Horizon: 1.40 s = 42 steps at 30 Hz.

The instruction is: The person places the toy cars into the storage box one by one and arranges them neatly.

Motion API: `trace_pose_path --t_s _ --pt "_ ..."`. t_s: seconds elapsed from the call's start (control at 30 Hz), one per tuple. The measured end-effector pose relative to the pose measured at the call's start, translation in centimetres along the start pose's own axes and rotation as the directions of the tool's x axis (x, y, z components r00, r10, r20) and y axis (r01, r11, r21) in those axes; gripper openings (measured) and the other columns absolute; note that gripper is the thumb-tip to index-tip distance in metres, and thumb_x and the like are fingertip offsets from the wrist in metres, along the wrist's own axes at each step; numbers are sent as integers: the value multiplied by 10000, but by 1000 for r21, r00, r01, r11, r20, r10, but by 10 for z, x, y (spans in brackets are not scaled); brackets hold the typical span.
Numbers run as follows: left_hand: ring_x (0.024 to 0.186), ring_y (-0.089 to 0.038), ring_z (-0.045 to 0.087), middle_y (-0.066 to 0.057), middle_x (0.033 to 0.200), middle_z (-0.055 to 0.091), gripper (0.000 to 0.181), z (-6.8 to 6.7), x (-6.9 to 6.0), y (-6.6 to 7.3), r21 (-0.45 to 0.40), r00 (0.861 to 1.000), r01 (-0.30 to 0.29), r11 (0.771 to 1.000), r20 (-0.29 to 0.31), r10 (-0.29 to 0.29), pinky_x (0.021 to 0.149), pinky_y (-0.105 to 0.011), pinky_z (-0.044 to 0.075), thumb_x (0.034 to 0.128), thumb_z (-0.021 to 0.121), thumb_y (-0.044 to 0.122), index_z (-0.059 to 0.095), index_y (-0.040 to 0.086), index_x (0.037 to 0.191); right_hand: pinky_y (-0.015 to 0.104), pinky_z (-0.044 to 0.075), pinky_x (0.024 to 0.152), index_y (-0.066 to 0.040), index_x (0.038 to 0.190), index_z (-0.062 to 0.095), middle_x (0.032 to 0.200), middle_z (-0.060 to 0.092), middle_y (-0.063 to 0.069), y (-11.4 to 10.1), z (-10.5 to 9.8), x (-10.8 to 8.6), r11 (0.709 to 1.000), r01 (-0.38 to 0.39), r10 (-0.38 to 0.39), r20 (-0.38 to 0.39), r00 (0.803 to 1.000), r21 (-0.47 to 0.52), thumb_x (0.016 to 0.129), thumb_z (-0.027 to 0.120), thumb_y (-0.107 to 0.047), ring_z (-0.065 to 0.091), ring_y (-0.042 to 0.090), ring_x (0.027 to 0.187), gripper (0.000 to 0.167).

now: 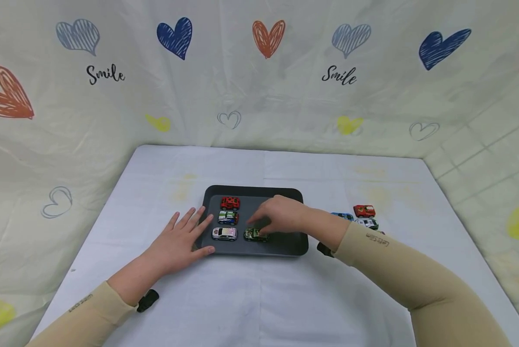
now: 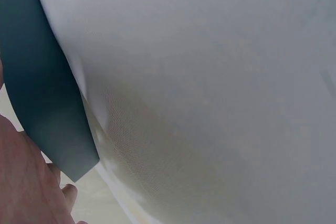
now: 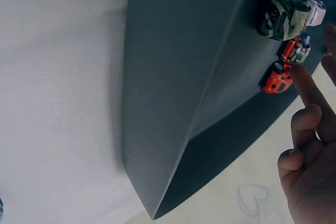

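From the head view, a dark grey tray [image 1: 287, 246] lies flat on the white-covered surface [image 1: 242, 299], its front edge towards the person. The left hand [image 1: 177, 246] has its fingers spread apart at the tray's left edge, thumb by the front-left corner; it grips nothing, and the placement suggests steadying the tray. The right hand [image 1: 281, 214] reaches in over the right edge, fingers bent downward above a camouflage toy car [image 1: 252, 234] near the front edge, a pose that suits setting or nudging something small from above. Along the left edge, from back to front, stand a red toy car [image 1: 230, 203], a white, blue and green toy car [image 1: 228, 218] and a white toy car with pink checks [image 1: 225, 234]. They line up evenly, apparently to form a column, with the camouflage one beside the front car. Between the tray and the surface's right edge are a red-and-yellow car [image 1: 364, 210], a white-and-black car [image 1: 367, 223] and a blue car [image 1: 343, 216], partly behind the right sleeve [image 1: 398, 270].

The left wrist view shows the tray's outer wall with part of the left hand beside it; contact is unclear.

In the right wrist view, the camouflage car rests on the tray floor, seemingly free of the right hand: its index finger [image 3: 310, 87] extends, other fingers loosely bent.
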State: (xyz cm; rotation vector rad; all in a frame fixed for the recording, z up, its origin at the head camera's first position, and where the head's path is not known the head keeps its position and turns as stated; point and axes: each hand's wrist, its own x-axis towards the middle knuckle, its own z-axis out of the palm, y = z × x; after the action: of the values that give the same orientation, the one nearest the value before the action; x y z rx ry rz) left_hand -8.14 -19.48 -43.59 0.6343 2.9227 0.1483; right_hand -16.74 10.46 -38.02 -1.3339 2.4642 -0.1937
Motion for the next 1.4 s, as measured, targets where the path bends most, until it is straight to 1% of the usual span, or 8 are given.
trace_pose_path --t_s 0.27,0.47,0.57,0.8,0.93,1.13,1.33,1.4 --pt "1516 -326 100 -73 1664 91 882 0 0 1 7 1000 -5 1000 5 5 1200 -573 52 923 381 754 222 209 1598 332 508 935 -224 1243 721 1166 708 -74 10 -5 -13 999 20 -17 -79 997 27 879 773 -278 644 127 1080 372" --pt "1515 -328 106 -77 1663 101 866 -1 0 1 4 1000 -3 1000 6 3 1199 -575 52 930 428 723 229 207 1597 366 493 983 -236 1261 712 1203 690 -108 22 -10 -32 994 -58 67 -101 993 93 886 767 -291 615 144 1144 383" --pt "1515 -329 105 -78 1662 107 867 -2 0 2 6 1000 -6 1000 5 6 1198 -577 55 929 431 722 230 206 1596 372 499 972 -227 1266 709 1211 683 -110 30 -12 -44 987 -101 116 -120 986 123 881 773 -288 614 147 1143 396" --pt "1513 -338 105 -82 1661 114 875 0 -1 1 10 1000 -8 1000 -2 8 1195 -584 66 927 400 741 229 203 1596 356 506 801 -201 1269 705 1215 684 -4 54 -10 -83 959 -211 238 -136 962 190 871 783 -267 614 232 968 411" --pt "1513 -340 106 -76 1661 112 879 0 -1 1 14 1000 -5 1000 -5 5 1194 -586 74 923 392 749 230 208 1596 380 516 821 -210 1266 707 1235 675 -2 70 -2 -106 936 -284 314 -128 941 205 870 783 -284 624 254 998 410" --pt "1515 -334 95 -66 1664 100 879 3 0 -1 9 1000 -3 1000 -11 3 1197 -579 57 923 376 757 218 216 1598 402 514 844 -217 1263 708 1265 659 15 92 4 -141 909 -358 389 -124 913 214 888 758 -333 618 248 1030 396" --pt "1517 -330 90 -63 1664 103 880 3 0 -1 7 1000 -2 1000 -13 2 1200 -574 47 922 372 760 221 216 1598 308 457 661 -176 1254 713 1204 682 34 102 1 -161 888 -406 434 -102 895 217 886 762 -314 522 160 754 396" --pt "1517 -330 89 -64 1664 102 883 3 1 -1 8 1000 -3 1000 -11 3 1200 -573 46 921 365 764 220 215 1598 295 423 615 -161 1254 712 1096 692 14 104 1 -164 884 -410 438 -95 894 226 888 762 -300 472 148 678 394"
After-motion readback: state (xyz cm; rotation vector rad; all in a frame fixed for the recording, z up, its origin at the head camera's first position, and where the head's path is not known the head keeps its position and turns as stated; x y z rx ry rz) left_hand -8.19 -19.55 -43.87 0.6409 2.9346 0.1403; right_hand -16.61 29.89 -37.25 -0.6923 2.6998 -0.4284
